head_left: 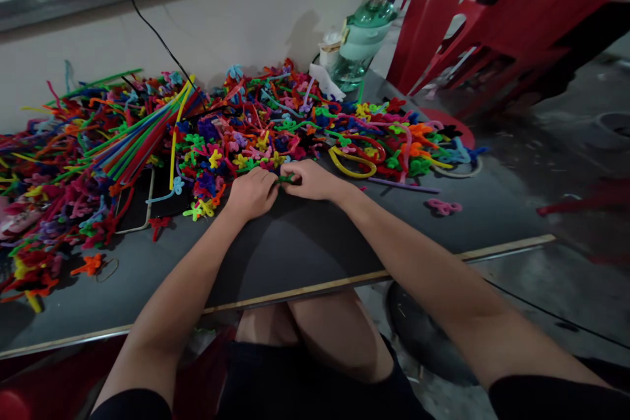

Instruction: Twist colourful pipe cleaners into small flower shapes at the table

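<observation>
Between my two hands is a small green pipe cleaner (287, 178), bent and partly hidden by my fingers. My left hand (253, 192) pinches its left end, with the fingers curled inward. On the other side, my right hand (311, 180) pinches it too, thumb and fingertips close together. Both hands are just above the dark tabletop (295, 243), at the near edge of a big heap of coloured pipe-cleaner pieces (241, 138). Left of them, a bundle of straight pipe cleaners (145, 134) lies on the heap. A yellow loop (352, 170) lies right of my right hand.
A green drink bottle (361, 46) stands at the back right, beside a white cup (329, 52). Red plastic chairs (428, 20) are to the right. A black cable (152, 26) hangs down into the heap. One pink piece (443, 207) lies apart near the table's wooden edge (506, 248).
</observation>
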The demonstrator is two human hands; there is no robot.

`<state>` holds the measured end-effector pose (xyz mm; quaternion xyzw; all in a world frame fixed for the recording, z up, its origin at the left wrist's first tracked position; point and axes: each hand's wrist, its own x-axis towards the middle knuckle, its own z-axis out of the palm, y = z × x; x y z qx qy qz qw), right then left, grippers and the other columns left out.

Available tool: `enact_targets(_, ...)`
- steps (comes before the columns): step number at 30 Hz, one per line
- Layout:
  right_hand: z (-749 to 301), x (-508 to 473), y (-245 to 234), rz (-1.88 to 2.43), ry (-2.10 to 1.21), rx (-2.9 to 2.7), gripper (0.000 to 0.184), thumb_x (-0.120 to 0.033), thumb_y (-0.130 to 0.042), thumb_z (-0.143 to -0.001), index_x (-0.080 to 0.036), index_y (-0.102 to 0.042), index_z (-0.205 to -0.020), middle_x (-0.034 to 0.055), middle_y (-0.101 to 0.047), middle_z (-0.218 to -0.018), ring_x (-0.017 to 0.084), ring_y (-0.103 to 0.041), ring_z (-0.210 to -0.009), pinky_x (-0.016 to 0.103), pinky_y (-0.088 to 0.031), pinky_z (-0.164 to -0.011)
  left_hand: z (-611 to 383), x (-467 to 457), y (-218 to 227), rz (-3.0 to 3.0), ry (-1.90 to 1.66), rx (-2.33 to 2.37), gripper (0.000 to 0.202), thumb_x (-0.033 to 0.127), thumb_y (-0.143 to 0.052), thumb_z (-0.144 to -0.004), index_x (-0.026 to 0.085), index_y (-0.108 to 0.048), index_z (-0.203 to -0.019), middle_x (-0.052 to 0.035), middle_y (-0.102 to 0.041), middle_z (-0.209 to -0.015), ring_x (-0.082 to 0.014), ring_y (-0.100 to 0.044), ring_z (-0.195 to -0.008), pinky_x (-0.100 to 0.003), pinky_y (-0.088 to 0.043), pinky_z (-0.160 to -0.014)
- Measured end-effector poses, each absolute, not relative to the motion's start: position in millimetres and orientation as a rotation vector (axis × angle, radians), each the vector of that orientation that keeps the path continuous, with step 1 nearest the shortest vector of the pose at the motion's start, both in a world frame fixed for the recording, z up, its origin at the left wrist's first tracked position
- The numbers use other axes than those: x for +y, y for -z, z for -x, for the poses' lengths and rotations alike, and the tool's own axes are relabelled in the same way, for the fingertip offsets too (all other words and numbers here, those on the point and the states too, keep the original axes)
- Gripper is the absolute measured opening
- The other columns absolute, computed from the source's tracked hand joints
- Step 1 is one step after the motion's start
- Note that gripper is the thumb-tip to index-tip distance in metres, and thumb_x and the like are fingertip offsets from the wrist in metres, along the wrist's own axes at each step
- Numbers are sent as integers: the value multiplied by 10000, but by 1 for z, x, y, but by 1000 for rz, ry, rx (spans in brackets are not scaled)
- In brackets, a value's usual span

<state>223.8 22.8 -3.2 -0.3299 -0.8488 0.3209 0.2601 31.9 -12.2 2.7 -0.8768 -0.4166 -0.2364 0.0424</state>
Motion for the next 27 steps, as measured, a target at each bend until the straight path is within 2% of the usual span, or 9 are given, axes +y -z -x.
enact_targets(3,-220,15,2,968,-449,-2339,100,-220,-529,-767,-202,-450,-709,-9,-481,-646,124,-429,-599,269,-296,-585,-40,-11,2,2626,1091,-1745,115,245,-585,-799,173,-663,-753,-51,-666,-709,-164,-596,-686,-259,-434,-581)
enact_targets(5,-217,12,0,968,-267,-2339,81,-217,-515,-788,-203,-479,-716,19,-528,-669,150,-464,-634,287,-317,-616,-45,-8,6,2588,1415,-2091,154,249,-576,-789,169,-654,-682,-12,-627,-615,-124,-553,-577,-240,-413,-547)
enact_targets(7,-213,10,0,946,-190,-2329,90,-219,-515,-794,-206,-495,-708,35,-549,-672,167,-481,-650,303,-340,-644,-49,-6,10,2509,1716,-2362,210,274,-557,-801,159,-647,-649,10,-582,-551,-100,-512,-512,-222,-402,-516)
enact_targets(9,-211,9,1,946,-220,-2265,95,-227,-522,-797,-206,-499,-707,35,-549,-667,165,-480,-645,304,-355,-648,-49,-6,11,2458,1860,-2415,238,303,-547,-821,153,-654,-671,10,-591,-562,-97,-519,-518,-216,-420,-523)
enact_targets(12,-212,12,6,979,-505,-2092,129,-268,-533,-806,-201,-478,-709,-3,-496,-633,122,-424,-581,271,-346,-588,-44,-9,6,2557,1649,-1996,219,312,-537,-868,162,-686,-810,-37,-698,-766,-144,-619,-719,-266,-500,-696)
enact_targets(15,-217,19,10,959,-910,-1966,214,-343,-544,-813,-195,-463,-680,-42,-426,-588,89,-351,-537,242,-306,-533,-33,-8,0,2668,1209,-1457,225,297,-511,-921,178,-692,-981,-83,-721,-997,-201,-638,-962,-356,-485,-890)
enact_targets(19,-221,27,9,854,-1173,-1972,277,-400,-567,-802,-185,-478,-651,-37,-449,-602,90,-376,-575,239,-311,-549,-22,-1,-2,2650,911,-1204,266,313,-451,-967,193,-689,-967,-73,-725,-941,-193,-642,-909,-338,-485,-833)
enact_targets(22,-221,25,7,840,-1119,-2024,287,-407,-563,-803,-190,-458,-648,-36,-436,-611,89,-370,-575,239,-309,-553,-22,1,1,2610,813,-1182,284,306,-422,-976,174,-671,-937,-79,-713,-911,-201,-630,-889,-336,-477,-808)
enact_targets(27,-218,20,10,993,-680,-2253,183,-287,-590,-753,-194,-466,-656,-42,-431,-562,93,-370,-531,243,-275,-557,-30,-1,7,2644,634,-1299,207,222,-471,-934,138,-655,-896,-116,-686,-872,-239,-618,-890,-343,-471,-762)
